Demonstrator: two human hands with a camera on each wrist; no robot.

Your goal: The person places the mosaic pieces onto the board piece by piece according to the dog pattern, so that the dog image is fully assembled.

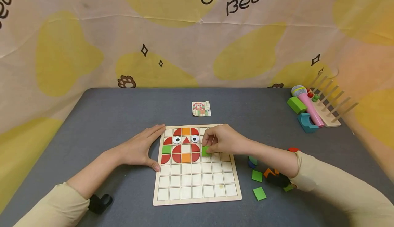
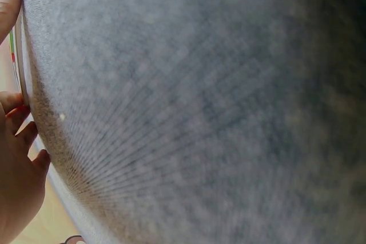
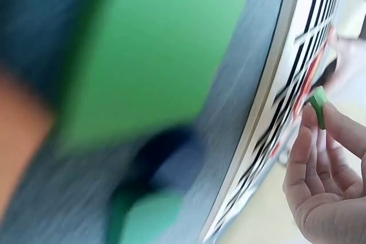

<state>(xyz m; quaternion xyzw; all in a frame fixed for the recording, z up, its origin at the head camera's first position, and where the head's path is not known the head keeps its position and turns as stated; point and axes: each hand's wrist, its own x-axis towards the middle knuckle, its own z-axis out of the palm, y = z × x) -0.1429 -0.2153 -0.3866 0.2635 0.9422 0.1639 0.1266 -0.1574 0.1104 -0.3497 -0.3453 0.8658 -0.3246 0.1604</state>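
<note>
A wooden grid board (image 1: 197,202) lies on the dark table. Red quarter-circles, a red triangle, orange squares, two round eye pieces and a green square tile (image 1: 166,149) fill some upper cells. My left hand (image 1: 136,149) rests along the board's left side, thumb and fingers spread against its edge. Over the cells right of the red pieces, my right hand (image 1: 227,139) pinches another green square tile (image 1: 205,151) between thumb and fingertips. In the right wrist view this held tile (image 3: 318,107) stands tilted, close above the board.
A small picture card (image 1: 201,109) lies behind the board. Loose green tiles (image 1: 260,193) and other colored pieces lie to its right, partly under my right forearm. At the far right are a pink microphone (image 1: 311,110), a green block (image 1: 297,104), a teal arch (image 1: 307,123) and a pegged wooden stand (image 1: 333,121).
</note>
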